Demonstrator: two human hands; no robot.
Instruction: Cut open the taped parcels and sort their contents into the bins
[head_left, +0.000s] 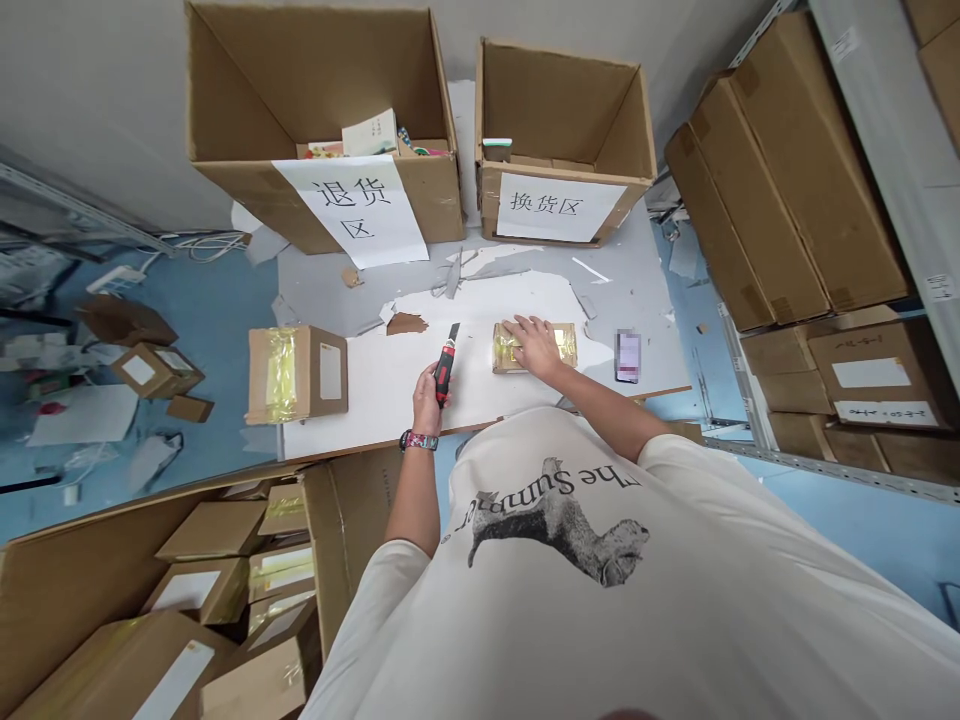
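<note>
A black and red utility knife [445, 372] with its blade out is held in my left hand [427, 402], the fingers closed round the handle and the blade pointing away from me. My right hand [535, 346] lies on top of a small cardboard box [568, 345] wrapped in yellowish tape, its fingers spread. The box rests flat on the white tabletop [469, 400]. A larger taped carton [298, 375] stands at the table's left edge. To the right of the small box lies a phone [628, 356] with its screen lit.
Two large open cartons stand along the back, the left one [442, 200] holding assorted goods, the right one [637, 200] a small item; both carry paper signs. Below left, a big carton [330, 540] is filled with parcels. Shelving [862, 60] with boxes rises on the right.
</note>
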